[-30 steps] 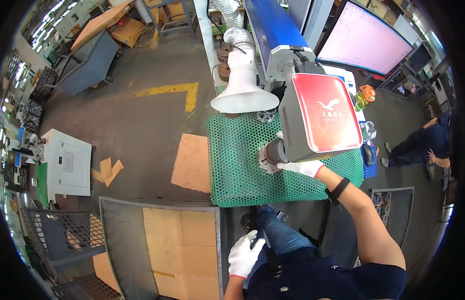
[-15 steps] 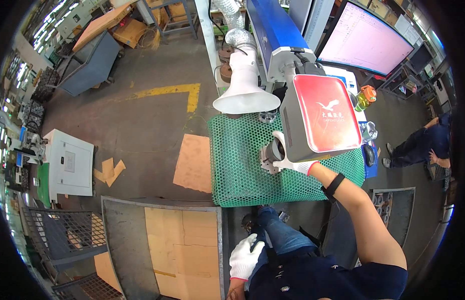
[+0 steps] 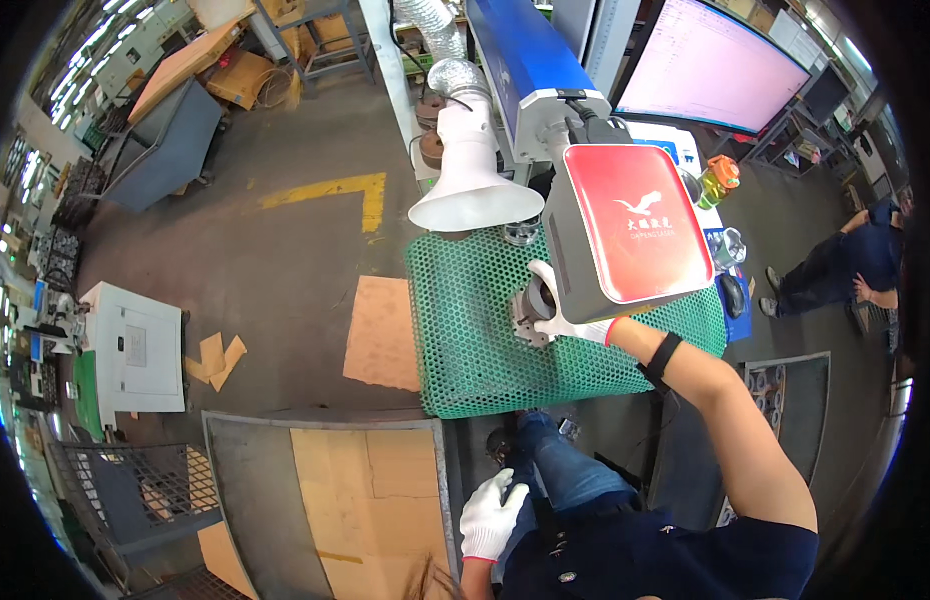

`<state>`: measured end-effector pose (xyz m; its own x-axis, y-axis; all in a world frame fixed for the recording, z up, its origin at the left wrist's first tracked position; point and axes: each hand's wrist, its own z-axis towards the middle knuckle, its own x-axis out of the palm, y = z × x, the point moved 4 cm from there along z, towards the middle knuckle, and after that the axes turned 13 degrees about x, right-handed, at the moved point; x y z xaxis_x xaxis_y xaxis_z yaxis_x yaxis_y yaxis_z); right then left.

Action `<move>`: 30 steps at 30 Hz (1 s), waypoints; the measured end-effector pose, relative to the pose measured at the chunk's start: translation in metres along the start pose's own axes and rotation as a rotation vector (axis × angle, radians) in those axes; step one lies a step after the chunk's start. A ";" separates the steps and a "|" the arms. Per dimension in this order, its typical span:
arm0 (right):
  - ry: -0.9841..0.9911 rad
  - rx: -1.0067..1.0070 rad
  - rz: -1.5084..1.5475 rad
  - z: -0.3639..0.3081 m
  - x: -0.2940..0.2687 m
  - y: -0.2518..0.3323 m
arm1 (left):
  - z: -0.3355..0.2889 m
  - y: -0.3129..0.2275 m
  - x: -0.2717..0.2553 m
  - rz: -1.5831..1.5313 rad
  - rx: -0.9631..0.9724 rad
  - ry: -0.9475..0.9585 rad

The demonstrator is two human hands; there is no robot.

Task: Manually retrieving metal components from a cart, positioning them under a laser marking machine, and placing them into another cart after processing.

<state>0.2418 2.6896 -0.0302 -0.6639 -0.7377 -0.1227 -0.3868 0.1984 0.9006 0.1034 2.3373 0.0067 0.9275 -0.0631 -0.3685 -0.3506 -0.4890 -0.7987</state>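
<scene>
My right hand [image 3: 562, 322], in a white knit glove with a red cuff, grips a round grey metal part [image 3: 525, 318] with a lobed flange. The part rests on the green perforated mat [image 3: 465, 350], and thumb and fingers curve around its dark round body. A red-topped machine head [image 3: 640, 225] overhangs this hand and hides part of it. My left hand [image 3: 493, 515], gloved alike, lies over my thigh with its fingers apart and nothing in it. Just beyond the held part, another metal part [image 3: 522, 233] stands at the mat's far edge, partly behind the white extraction hood [image 3: 475, 200].
A cardboard-lined metal bin [image 3: 360, 490] stands at the near left, close to my left hand. On the right are a monitor [image 3: 713, 65], a green bottle with an orange cap [image 3: 720, 182], a black mouse [image 3: 732, 296] and another person [image 3: 835, 262].
The whole scene has shifted slightly leftward in the picture as my head moved. My right hand keeps its grip on the metal part, and my left hand stays over my thigh.
</scene>
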 end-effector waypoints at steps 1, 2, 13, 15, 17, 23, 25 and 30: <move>0.003 0.007 -0.126 -0.001 0.000 0.007 | 0.000 0.001 0.000 0.005 0.005 0.006; -0.013 -0.085 -0.246 0.000 -0.002 0.008 | -0.003 0.003 0.000 -0.014 0.028 -0.052; -0.303 0.026 -0.779 -0.005 0.014 0.043 | -0.020 0.014 -0.017 -0.225 -0.123 -0.113; -0.234 0.115 -0.599 -0.006 0.016 0.048 | -0.016 0.027 -0.009 -0.125 -0.062 -0.142; -0.120 0.324 -0.277 -0.014 0.018 0.046 | -0.014 0.017 -0.007 -0.036 0.003 -0.074; -0.823 -0.259 -0.948 -0.111 0.019 0.080 | -0.038 0.001 -0.029 0.251 0.235 -0.102; -1.006 -0.316 -0.904 -0.171 0.040 0.053 | -0.043 0.027 -0.037 0.280 0.173 -0.109; -0.787 -0.043 -0.862 -0.271 0.057 -0.046 | -0.043 0.029 -0.048 0.640 0.175 -0.023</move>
<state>0.3955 2.4634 0.0343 -0.4114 -0.0110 -0.9114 -0.8910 -0.2057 0.4047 0.0541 2.2892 0.0218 0.5268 -0.2746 -0.8044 -0.8491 -0.2123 -0.4837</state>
